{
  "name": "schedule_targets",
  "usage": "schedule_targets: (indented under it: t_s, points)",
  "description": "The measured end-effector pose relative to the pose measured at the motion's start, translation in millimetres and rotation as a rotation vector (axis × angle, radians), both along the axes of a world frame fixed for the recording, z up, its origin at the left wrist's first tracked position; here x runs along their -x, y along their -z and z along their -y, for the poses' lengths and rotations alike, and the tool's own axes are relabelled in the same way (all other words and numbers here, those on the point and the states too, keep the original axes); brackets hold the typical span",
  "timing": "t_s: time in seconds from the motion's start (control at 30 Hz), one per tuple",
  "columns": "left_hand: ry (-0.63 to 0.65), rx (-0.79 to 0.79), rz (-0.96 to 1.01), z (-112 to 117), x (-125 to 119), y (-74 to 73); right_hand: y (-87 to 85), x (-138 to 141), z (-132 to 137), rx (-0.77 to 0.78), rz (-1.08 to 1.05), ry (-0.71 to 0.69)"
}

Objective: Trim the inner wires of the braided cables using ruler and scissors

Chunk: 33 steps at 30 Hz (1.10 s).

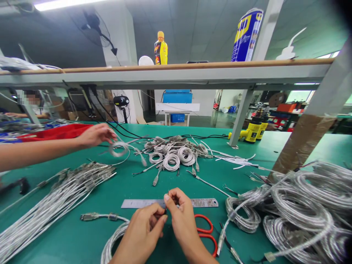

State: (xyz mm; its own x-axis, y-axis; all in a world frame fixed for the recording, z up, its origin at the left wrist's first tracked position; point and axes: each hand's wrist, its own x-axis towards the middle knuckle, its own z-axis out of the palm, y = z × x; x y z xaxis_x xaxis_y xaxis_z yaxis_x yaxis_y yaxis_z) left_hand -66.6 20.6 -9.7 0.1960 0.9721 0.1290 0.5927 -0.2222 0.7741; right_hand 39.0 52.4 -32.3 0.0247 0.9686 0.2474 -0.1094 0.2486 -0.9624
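Note:
My left hand (147, 229) and my right hand (181, 216) meet above the front middle of the bench, fingertips pinched together. Between them shows a short dark wire end (165, 210), mostly covered by the fingers. A coiled clear-jacketed USB cable (110, 242) lies partly under my left hand, its plug (89, 217) pointing left. Whether the wire end belongs to that coil is hidden. Just behind my fingers lies a steel ruler (137, 204). Red-handled scissors (211, 240) rest beside my right wrist, their blades hidden by it.
Another person's hand (97, 134) holds a small cable coil (118, 148) at the left. Straight cables (60, 205) lie left, small coils (172, 162) mid-bench and large coils (302, 205) right. A shelf (176, 75) crosses above; a post (299, 143) stands right.

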Motion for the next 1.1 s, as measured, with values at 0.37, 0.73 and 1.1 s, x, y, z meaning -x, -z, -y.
schedule_targets:
  t_s: [0.37, 0.73, 1.1]
  points:
    - [-0.025, 0.007, 0.101, -1, -1, -3.4, -6.2, 0, 0, 0.002, -0.031, 0.043]
    - [-0.171, 0.014, 0.552, -6, 11, -10.9, 12.4, 7, 12, 0.008, -0.106, -0.136]
    - [-0.069, -0.030, 0.516, -7, 12, -14.0, 4.7, 16, 11, 0.020, -0.331, -0.382]
